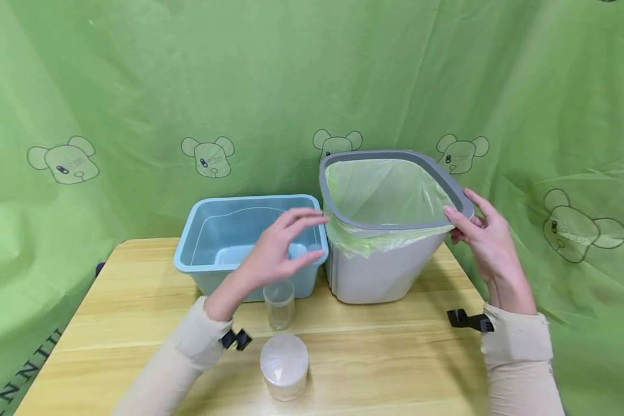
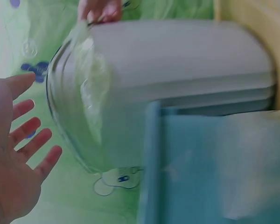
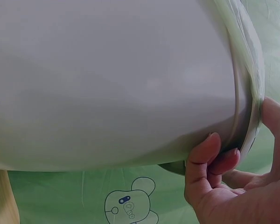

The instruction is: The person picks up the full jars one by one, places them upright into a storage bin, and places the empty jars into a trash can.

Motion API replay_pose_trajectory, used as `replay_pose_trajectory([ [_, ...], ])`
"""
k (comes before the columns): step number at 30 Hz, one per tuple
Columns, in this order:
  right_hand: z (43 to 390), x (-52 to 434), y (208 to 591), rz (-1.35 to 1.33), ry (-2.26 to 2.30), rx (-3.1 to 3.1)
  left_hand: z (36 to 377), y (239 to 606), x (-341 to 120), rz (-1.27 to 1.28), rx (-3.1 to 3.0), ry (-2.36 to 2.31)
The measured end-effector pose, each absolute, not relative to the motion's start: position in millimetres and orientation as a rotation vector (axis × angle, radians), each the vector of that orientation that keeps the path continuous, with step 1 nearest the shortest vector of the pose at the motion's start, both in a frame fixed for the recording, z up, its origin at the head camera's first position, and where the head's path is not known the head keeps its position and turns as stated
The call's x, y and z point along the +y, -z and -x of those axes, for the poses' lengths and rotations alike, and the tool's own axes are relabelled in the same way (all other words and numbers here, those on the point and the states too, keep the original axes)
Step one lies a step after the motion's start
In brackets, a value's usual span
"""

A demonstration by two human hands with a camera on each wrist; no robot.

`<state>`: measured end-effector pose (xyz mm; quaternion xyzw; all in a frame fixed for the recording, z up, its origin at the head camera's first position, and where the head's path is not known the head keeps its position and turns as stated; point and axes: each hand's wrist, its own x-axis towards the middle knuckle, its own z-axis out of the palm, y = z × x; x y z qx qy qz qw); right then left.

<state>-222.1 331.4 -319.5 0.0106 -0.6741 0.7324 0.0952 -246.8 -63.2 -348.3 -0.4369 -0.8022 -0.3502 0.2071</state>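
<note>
The right hand pinches the grey rim of the bin; it looks light, stiff, and a bit tippy. The left hand hovers with loose fingers, holding nothing

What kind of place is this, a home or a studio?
Probably a staged recording setup: a green bear-print cloth hangs as backdrop behind a small wooden table, where the right hand grips a lined bin.

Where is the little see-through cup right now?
In the head view, the clear cup stands on the wooden table, just in front of the blue tub and behind the round lidded jar, below the left hand.
</note>
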Motion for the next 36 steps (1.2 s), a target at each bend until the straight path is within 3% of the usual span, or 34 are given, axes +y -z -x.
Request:
replay_pose_trajectory([
  [11, 221, 329, 318, -0.030, -2.168, -2.013, 177, 423, -119, 1.521, -2.518, 0.821],
  [20, 221, 333, 318, -0.020, -2.169, -2.020, 153, 469, -124, 1.645, -2.696, 0.795],
  [36, 219, 333, 319, -0.023, -2.157, -2.027, 154, 470, -119, 1.631, -2.673, 0.808],
])
